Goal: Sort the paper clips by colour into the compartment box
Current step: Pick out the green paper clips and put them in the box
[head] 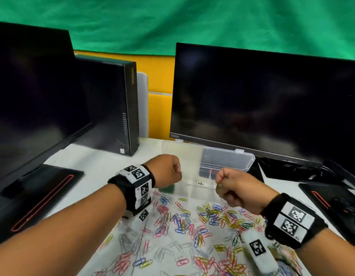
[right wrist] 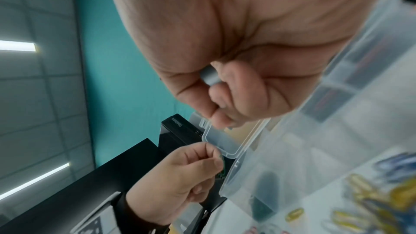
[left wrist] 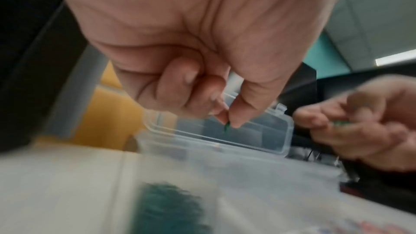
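Compartment box (head: pixel 228 156): clear plastic, lid thrown back toward the right monitor (head: pixel 268 104); it stands on the white desk (head: pixel 105 162) just beyond the loose clips.
Filled so far: one near-left compartment holds a dark green mass (head: pixel 167 189), apparently green clips, though blur hides single shapes; the other compartments look clear, or only show the dark things behind them.
Unsorted pile (head: pixel 202 220): red, pink, blue, yellow, silver and some green paper clips lie scattered over the desk in front of the box, far outnumbering what is in it.
Left hand (head: pixel 168 171): raised over the box's left end, fingers curled, thumb and forefinger pinching a green clip (left wrist: pixel 226 127) whose tip pokes out below them.
Right hand (head: pixel 235 189): raised over the box's near right edge, fingers curled; the left wrist view shows something green (left wrist: pixel 341 123) nipped at its fingertips, probably another green clip.
Progress: early stage; green is under way, every other colour appears untouched.
Remaining: drop both held clips with the green, then clear the pile colour by colour.
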`<action>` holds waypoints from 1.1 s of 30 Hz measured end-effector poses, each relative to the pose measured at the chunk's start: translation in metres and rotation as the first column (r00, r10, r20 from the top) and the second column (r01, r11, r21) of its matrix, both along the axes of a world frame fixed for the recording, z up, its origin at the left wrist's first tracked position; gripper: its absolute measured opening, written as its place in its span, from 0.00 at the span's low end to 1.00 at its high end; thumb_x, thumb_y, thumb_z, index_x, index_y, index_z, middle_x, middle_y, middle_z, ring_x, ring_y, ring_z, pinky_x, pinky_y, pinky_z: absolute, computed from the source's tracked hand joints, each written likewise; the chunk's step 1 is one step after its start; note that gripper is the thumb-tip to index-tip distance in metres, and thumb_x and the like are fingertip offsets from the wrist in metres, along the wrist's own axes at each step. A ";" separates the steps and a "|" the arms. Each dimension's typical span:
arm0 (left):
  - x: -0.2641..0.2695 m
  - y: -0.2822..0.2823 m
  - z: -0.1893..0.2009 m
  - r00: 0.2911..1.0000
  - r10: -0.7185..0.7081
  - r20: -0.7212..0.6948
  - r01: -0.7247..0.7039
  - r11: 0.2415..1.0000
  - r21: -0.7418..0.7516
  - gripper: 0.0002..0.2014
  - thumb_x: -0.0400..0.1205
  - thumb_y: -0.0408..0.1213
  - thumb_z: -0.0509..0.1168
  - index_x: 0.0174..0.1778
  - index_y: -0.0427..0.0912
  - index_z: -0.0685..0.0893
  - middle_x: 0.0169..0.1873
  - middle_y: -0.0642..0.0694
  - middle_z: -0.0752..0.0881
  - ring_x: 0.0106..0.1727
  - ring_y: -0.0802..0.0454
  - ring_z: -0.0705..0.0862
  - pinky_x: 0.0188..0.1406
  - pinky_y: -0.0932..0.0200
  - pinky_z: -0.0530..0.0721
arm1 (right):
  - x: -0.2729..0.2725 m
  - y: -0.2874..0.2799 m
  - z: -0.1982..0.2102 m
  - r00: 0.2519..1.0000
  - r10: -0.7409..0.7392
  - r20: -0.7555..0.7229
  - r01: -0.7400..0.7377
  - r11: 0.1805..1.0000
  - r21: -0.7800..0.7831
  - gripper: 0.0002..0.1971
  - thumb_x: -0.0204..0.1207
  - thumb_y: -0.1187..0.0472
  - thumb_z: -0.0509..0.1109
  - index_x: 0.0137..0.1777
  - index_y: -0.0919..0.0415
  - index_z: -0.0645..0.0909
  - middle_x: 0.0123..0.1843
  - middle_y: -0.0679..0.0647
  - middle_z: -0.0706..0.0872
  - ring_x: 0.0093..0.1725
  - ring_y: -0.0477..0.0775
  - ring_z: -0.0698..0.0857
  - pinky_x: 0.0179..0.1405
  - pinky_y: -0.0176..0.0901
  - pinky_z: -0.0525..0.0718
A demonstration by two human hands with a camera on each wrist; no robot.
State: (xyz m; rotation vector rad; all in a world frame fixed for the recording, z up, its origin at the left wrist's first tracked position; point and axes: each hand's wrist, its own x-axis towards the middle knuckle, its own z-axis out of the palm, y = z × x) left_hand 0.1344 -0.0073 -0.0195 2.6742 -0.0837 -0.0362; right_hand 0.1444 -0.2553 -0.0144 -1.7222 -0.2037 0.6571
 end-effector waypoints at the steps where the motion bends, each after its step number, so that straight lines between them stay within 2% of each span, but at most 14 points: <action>1: 0.003 0.006 0.001 1.000 0.015 0.015 -0.016 0.997 0.070 0.04 0.81 0.44 0.66 0.46 0.50 0.84 0.45 0.53 0.86 0.48 0.50 0.83 0.45 0.60 0.78 | 0.006 0.013 0.001 1.000 -0.011 -0.002 0.011 1.000 0.010 0.12 0.68 0.75 0.64 0.47 0.60 0.76 0.31 0.62 0.78 0.23 0.51 0.67 0.18 0.34 0.62; 5: 0.010 0.017 -0.001 0.996 0.067 -0.057 -0.060 0.991 0.119 0.10 0.82 0.43 0.64 0.59 0.51 0.79 0.48 0.51 0.84 0.51 0.49 0.83 0.50 0.55 0.82 | 0.024 0.071 0.006 0.998 -0.061 0.034 0.061 0.998 0.020 0.14 0.78 0.77 0.55 0.49 0.64 0.80 0.33 0.61 0.82 0.24 0.51 0.75 0.19 0.37 0.72; 8: 0.014 0.018 -0.003 0.992 0.078 -0.103 -0.078 0.997 0.001 0.17 0.80 0.37 0.63 0.65 0.49 0.69 0.42 0.48 0.84 0.43 0.49 0.84 0.42 0.53 0.82 | 0.028 0.108 0.007 0.995 -0.096 -0.016 0.097 0.993 0.073 0.09 0.82 0.76 0.59 0.51 0.69 0.80 0.38 0.63 0.83 0.33 0.55 0.82 0.37 0.46 0.85; 10: 0.016 0.018 -0.002 0.991 0.092 -0.101 -0.097 0.994 -0.052 0.18 0.81 0.32 0.60 0.66 0.46 0.68 0.37 0.47 0.82 0.37 0.50 0.82 0.33 0.56 0.76 | 0.031 0.122 0.005 0.991 -0.105 -0.086 0.114 0.988 0.103 0.05 0.82 0.72 0.62 0.51 0.68 0.79 0.42 0.63 0.79 0.39 0.57 0.81 0.45 0.48 0.84; 12: 0.017 0.019 -0.001 0.990 0.100 -0.103 -0.104 0.994 -0.030 0.20 0.82 0.29 0.59 0.70 0.45 0.68 0.37 0.47 0.81 0.36 0.52 0.80 0.30 0.59 0.74 | 0.034 0.129 0.004 0.987 -0.079 -0.137 0.095 0.988 0.119 0.04 0.81 0.67 0.64 0.47 0.65 0.81 0.43 0.61 0.74 0.40 0.57 0.76 0.45 0.47 0.79; 14: 0.018 0.022 -0.002 0.988 0.096 -0.119 -0.096 0.995 -0.002 0.25 0.82 0.29 0.61 0.75 0.46 0.69 0.48 0.44 0.86 0.42 0.50 0.84 0.37 0.58 0.82 | 0.035 0.127 0.005 0.988 -0.059 -0.143 0.078 0.988 0.135 0.05 0.80 0.65 0.65 0.46 0.63 0.82 0.42 0.59 0.71 0.38 0.54 0.71 0.43 0.46 0.74; 17: 0.016 0.026 -0.001 0.989 0.069 -0.127 -0.069 0.998 0.000 0.23 0.82 0.30 0.63 0.74 0.47 0.76 0.64 0.44 0.84 0.58 0.47 0.87 0.54 0.54 0.87 | 0.030 0.108 0.014 0.999 -0.046 -0.001 0.045 0.996 0.078 0.09 0.83 0.67 0.65 0.56 0.71 0.83 0.49 0.59 0.79 0.48 0.57 0.80 0.53 0.47 0.79; 20: 0.001 0.016 0.007 0.999 0.009 0.036 -0.012 0.995 0.101 0.18 0.83 0.32 0.60 0.67 0.50 0.83 0.62 0.49 0.86 0.60 0.49 0.84 0.57 0.59 0.82 | 0.011 0.061 0.027 0.960 0.133 0.248 -0.092 0.981 -0.170 0.07 0.83 0.67 0.66 0.54 0.60 0.85 0.52 0.55 0.90 0.54 0.55 0.91 0.54 0.47 0.86; 22: -0.015 0.001 0.009 0.990 -0.084 0.111 0.062 0.980 0.191 0.17 0.83 0.35 0.60 0.66 0.53 0.83 0.61 0.51 0.86 0.58 0.49 0.84 0.56 0.60 0.81 | -0.003 0.021 0.027 0.870 0.356 0.341 -0.144 0.845 -0.515 0.06 0.82 0.63 0.67 0.50 0.54 0.85 0.48 0.50 0.92 0.47 0.49 0.91 0.46 0.43 0.86; 24: -0.032 -0.019 0.006 0.963 -0.262 0.070 0.236 0.935 0.263 0.16 0.85 0.40 0.60 0.66 0.56 0.83 0.61 0.52 0.86 0.58 0.50 0.84 0.56 0.59 0.82 | -0.015 -0.019 0.018 0.769 0.536 0.350 -0.024 0.571 -0.821 0.06 0.81 0.58 0.65 0.45 0.50 0.82 0.43 0.45 0.88 0.42 0.48 0.86 0.39 0.37 0.81; 25: -0.040 -0.030 0.004 0.936 -0.350 0.022 0.329 0.897 0.295 0.15 0.86 0.41 0.59 0.66 0.58 0.83 0.60 0.54 0.86 0.57 0.51 0.83 0.56 0.58 0.81 | -0.020 -0.036 0.011 0.747 0.573 0.337 0.047 0.460 -0.887 0.06 0.80 0.58 0.63 0.43 0.50 0.81 0.43 0.43 0.86 0.43 0.49 0.83 0.37 0.37 0.77; 26: -0.045 -0.041 0.000 0.908 -0.419 -0.024 0.404 0.857 0.319 0.15 0.86 0.42 0.59 0.66 0.59 0.84 0.59 0.54 0.85 0.58 0.51 0.83 0.56 0.58 0.81 | -0.023 -0.050 0.005 0.755 0.568 0.327 0.088 0.406 -0.910 0.06 0.78 0.59 0.63 0.43 0.49 0.80 0.42 0.42 0.84 0.44 0.49 0.82 0.37 0.38 0.75; 30: -0.043 -0.083 -0.019 0.829 -0.547 -0.112 0.549 0.763 0.342 0.17 0.88 0.42 0.59 0.68 0.61 0.84 0.58 0.53 0.84 0.59 0.49 0.83 0.57 0.54 0.83 | -0.029 -0.078 -0.016 0.807 0.512 0.294 0.072 0.409 -0.910 0.10 0.76 0.62 0.63 0.42 0.44 0.80 0.39 0.38 0.78 0.46 0.47 0.79 0.37 0.37 0.71; 33: -0.039 -0.110 -0.031 0.789 -0.601 -0.130 0.610 0.738 0.288 0.16 0.87 0.45 0.61 0.69 0.63 0.84 0.57 0.51 0.85 0.59 0.49 0.83 0.56 0.57 0.81 | -0.030 -0.085 -0.028 0.822 0.481 0.306 0.069 0.449 -0.891 0.09 0.75 0.58 0.68 0.51 0.44 0.85 0.43 0.39 0.80 0.49 0.47 0.80 0.44 0.40 0.77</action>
